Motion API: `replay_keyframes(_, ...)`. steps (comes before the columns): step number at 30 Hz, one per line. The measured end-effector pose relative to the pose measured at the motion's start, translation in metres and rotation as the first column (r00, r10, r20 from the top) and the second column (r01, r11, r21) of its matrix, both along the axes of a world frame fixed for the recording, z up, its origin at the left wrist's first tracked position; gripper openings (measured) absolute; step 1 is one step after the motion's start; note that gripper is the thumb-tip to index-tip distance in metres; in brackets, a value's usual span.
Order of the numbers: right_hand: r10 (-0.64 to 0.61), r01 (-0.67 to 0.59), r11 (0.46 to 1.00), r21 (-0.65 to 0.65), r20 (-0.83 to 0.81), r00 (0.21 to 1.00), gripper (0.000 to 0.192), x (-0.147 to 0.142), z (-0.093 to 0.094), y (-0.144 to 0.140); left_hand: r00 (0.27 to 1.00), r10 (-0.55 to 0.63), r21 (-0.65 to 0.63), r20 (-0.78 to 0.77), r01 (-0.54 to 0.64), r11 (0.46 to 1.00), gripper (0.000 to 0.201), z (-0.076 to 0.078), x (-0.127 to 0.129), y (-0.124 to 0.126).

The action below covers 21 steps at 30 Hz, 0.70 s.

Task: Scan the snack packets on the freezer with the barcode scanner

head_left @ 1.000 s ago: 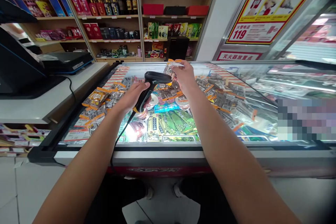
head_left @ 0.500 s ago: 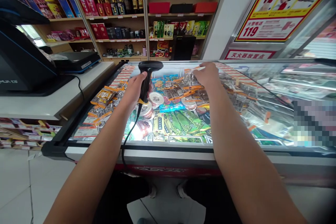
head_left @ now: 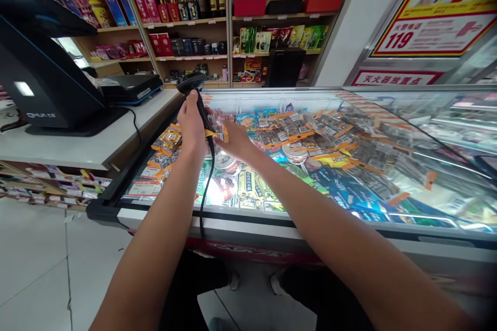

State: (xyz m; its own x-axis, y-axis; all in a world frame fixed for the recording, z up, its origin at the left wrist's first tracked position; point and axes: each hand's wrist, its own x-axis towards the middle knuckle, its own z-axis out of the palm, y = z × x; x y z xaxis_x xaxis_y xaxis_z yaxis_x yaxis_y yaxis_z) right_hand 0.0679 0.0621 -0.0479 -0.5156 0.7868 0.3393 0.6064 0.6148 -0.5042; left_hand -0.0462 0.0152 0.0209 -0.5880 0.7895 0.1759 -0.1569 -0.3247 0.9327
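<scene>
standing upright in left grip: scanner

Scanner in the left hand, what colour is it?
The scanner is black with a small yellow band on its handle, seen in the head view.

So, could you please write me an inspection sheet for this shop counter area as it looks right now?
Surface: glass freezer lid, with snack packets lying on it.
Job's things: black barcode scanner, held upright; one orange-edged packet at the right fingers.
Clutter: orange snack packs and price labels along the lid's left edge.
Grippers: left hand is closed round the scanner handle; right hand is on the packets beside it, grip unclear.
Cables: scanner cord hangs over the freezer front; another cable lies on the white counter.
Surroundings: till screen, stocked shelves, poster.
</scene>
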Motion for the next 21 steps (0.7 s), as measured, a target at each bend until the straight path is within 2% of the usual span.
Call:
replay_keyframes(3,0.043,-0.047,0.999,0.022,0.154,0.987,0.069,-0.006,-0.011,0.006,1.0,-0.022,0.01,0.015,0.022,1.0,0.046,0.0,0.0,0.001)
replay_keyframes(5,0.03,-0.044,0.997,0.064,0.207,0.978,0.058,0.0,-0.011,0.01,0.999,-0.037,0.006,0.011,0.037,0.999,0.047,0.0,0.001,0.0)
replay_keyframes(8,-0.023,0.002,0.994,0.108,0.202,0.979,0.042,0.011,-0.005,0.014,0.999,-0.047,-0.006,-0.013,0.047,0.999,0.045,-0.001,0.002,0.0)
replay_keyframes(11,-0.053,0.062,0.996,-0.064,0.123,0.991,0.037,0.022,0.002,0.017,0.998,-0.066,-0.002,-0.005,0.066,0.998,0.043,-0.002,0.002,0.001)
replay_keyframes(14,-0.103,0.113,0.965,-0.238,0.054,0.993,0.047,0.033,0.007,0.02,0.995,-0.098,0.002,0.018,0.098,0.995,0.043,-0.001,0.004,0.001)
replay_keyframes(17,-0.075,0.079,0.96,-0.269,0.026,0.997,0.02,0.042,0.011,0.024,0.989,-0.148,0.001,0.024,0.148,0.989,0.043,0.001,0.009,-0.002)
replay_keyframes(19,-0.106,0.074,0.964,-0.254,-0.113,0.988,0.009,0.047,0.015,0.027,0.981,-0.195,-0.014,0.014,0.195,0.981,0.041,0.001,0.013,-0.004)
replay_keyframes(21,-0.197,0.132,0.967,-0.217,-0.313,0.929,0.009,0.053,0.02,0.031,0.964,-0.265,-0.039,-0.011,0.264,0.964,0.041,-0.001,0.017,-0.006)
